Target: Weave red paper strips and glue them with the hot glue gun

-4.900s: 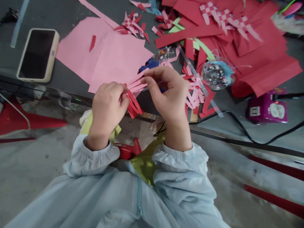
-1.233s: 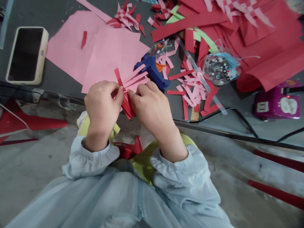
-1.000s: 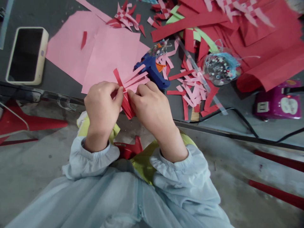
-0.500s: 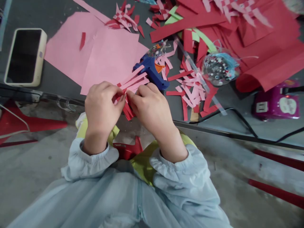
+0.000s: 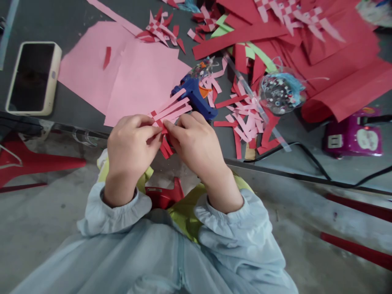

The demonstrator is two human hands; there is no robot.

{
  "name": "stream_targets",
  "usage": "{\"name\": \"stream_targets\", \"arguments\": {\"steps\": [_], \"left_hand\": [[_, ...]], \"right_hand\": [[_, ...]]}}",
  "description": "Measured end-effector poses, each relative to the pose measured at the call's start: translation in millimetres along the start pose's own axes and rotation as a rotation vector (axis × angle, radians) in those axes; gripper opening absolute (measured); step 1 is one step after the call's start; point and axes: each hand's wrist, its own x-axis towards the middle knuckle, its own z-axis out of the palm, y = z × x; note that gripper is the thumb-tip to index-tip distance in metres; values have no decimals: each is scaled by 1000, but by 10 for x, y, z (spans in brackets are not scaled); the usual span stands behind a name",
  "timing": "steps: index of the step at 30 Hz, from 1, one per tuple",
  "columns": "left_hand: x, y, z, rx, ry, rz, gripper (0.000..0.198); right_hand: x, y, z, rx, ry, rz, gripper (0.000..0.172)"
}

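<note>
Both my hands pinch one small weave of paper strips (image 5: 168, 114) held over the near edge of the dark table (image 5: 76, 110). My left hand (image 5: 130, 143) is closed on its left side, thumb and fingertips on the red strips. My right hand (image 5: 192, 143) is closed on its right side, fingertips meeting the left hand's. Pink strips fan up and right from the pinch; red strips stick out below, between the hands.
A blue glue gun (image 5: 194, 96) lies just behind the hands. Pink sheets (image 5: 143, 77) and a phone (image 5: 30, 77) lie to the left. Red paper (image 5: 337, 61), cut strips (image 5: 248, 122), a bag of googly eyes (image 5: 280, 92) and a purple power strip (image 5: 352, 136) with cables lie to the right.
My right hand has come down from plucking a pink strip to pinch the weave beside the left hand. The upright red strip has been folded down into the weave.
</note>
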Motion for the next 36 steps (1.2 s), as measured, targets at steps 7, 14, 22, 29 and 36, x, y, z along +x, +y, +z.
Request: {"name": "stream_targets", "arguments": {"steps": [7, 14, 22, 29, 36], "left_hand": [[-49, -34, -26, -66, -1, 12, 8], [-51, -31, -33, -47, -32, 44, 14], [-52, -40, -69, -58, -158, 111, 22], [-71, -17, -108, -36, -165, 146, 22], [-100, -25, -87, -67, -133, 117, 21]], "right_hand": [[-10, -5, -20, -16, -6, -12, 39], [-35, -9, 4, -38, 53, 3, 36], [-96, -60, 39, -125, 92, 10, 36], [-106, -93, 37, -144, 70, 14, 38], [-126, -88, 25, -162, 72, 16, 38]]}}
